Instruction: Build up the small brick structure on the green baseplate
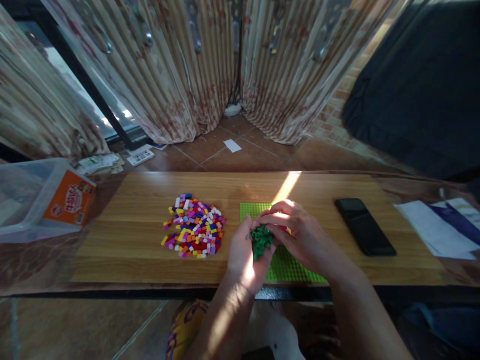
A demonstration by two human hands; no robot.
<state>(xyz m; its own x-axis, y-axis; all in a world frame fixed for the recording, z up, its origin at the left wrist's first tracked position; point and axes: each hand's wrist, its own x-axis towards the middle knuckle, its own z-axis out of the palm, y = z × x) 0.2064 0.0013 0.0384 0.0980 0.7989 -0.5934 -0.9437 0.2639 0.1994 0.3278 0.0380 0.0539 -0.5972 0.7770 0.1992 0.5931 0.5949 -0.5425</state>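
My left hand [243, 262] is cupped, palm up, around a heap of small dark green toy bricks [261, 241]. Over the far side of that heap, my right hand [300, 231] reaches in with bent fingers drawn together; what lies between its fingertips is hidden. Both hands are above a bright green studded baseplate [296, 267], covering much of it. A bit of red and yellow shows beside the right thumb, too small to make out. Left of the hands, a loose pile of small multicoloured bricks [197, 227] lies on the wooden table [123, 235].
A black smartphone [364, 226] rests on the table's right part. Papers [437, 227] lie beyond the right end. At the left stands a clear plastic bin [33, 200] with an orange label. Behind the table are pleated curtains [168, 75] and a tiled floor holding a white card [232, 145].
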